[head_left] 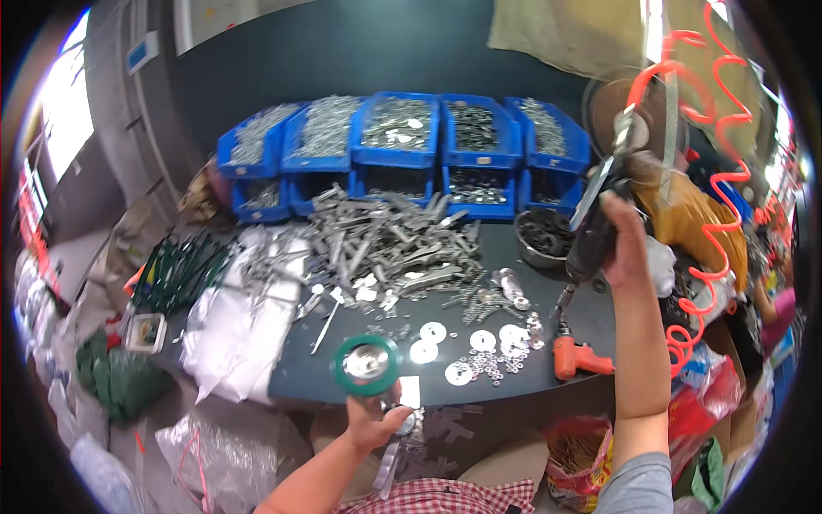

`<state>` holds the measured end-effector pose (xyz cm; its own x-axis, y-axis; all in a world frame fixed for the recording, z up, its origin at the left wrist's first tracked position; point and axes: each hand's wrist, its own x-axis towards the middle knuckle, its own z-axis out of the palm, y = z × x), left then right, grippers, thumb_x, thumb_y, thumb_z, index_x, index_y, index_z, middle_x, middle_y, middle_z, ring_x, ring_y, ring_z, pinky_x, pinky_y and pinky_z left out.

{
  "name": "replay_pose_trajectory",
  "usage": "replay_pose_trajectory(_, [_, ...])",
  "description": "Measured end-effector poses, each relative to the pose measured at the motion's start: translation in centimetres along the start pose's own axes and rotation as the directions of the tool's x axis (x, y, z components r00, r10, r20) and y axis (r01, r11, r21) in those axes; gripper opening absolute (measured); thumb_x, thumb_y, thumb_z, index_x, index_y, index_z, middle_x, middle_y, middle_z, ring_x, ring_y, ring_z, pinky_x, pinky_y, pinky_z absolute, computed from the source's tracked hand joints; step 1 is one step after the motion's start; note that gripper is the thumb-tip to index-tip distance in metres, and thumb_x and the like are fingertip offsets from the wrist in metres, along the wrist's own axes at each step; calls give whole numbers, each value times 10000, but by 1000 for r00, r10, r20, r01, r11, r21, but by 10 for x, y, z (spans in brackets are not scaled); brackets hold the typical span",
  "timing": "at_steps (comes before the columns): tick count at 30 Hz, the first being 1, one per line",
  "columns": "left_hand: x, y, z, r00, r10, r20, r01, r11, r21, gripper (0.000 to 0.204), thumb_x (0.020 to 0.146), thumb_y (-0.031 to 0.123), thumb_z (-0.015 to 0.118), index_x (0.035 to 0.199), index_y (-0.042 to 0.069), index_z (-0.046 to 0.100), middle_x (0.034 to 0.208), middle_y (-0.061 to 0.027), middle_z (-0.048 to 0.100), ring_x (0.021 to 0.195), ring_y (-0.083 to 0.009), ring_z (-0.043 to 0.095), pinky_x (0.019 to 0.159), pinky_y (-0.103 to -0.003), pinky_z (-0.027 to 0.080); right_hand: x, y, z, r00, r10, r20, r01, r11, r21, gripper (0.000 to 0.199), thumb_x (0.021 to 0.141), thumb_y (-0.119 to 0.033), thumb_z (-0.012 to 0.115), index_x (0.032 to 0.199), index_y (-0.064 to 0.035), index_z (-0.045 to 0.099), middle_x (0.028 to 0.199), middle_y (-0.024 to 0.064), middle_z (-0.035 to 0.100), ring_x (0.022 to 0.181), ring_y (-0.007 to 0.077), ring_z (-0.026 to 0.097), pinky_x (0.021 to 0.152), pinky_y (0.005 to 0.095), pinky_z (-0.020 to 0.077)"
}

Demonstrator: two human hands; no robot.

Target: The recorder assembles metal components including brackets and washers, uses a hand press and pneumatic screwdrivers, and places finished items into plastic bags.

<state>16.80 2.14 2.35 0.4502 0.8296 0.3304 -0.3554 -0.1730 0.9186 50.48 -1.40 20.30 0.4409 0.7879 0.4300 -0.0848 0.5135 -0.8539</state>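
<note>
Squeezing the black air screwdriver (591, 244), the right hand (626, 238) should aim it straight; the left hand (370, 426) pinches what looks like a green-rimmed metal wheel (366, 363).

Green disc (344, 372) with shiny metal centre (368, 361), smooth blue plastic bins (377, 157), dull metal parts (402, 244), matt tabletop (300, 368)

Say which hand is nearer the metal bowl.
Right. The right hand, gripping a black tool, is right of the bowl; the left hand, holding a green-rimmed part, is farther off, lower left.
</note>
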Motion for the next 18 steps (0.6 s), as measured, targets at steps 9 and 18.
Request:
replay_pose_trajectory(9, [-3,-2,-6,999,42,29,-43,999,28,440,660,146,760,1002,46,502,825,-5,531,725,-86,503,649,-243,434,-4,-50,227,814,-424,398,260,878,403,394,818,-145,515,1164,6,403,1024,187,558,908,259,569,813,410,468])
replay_pose_trajectory(18, [-3,6,-9,998,-15,55,10,995,100,454,660,196,759,1010,67,501,783,2,527,704,-87,503,648,-249,438,-24,-20,255,772,-412,484,311,909,278,573,773,-164,624,1265,-20,368,943,142,550,774,221,563,690,346,459])
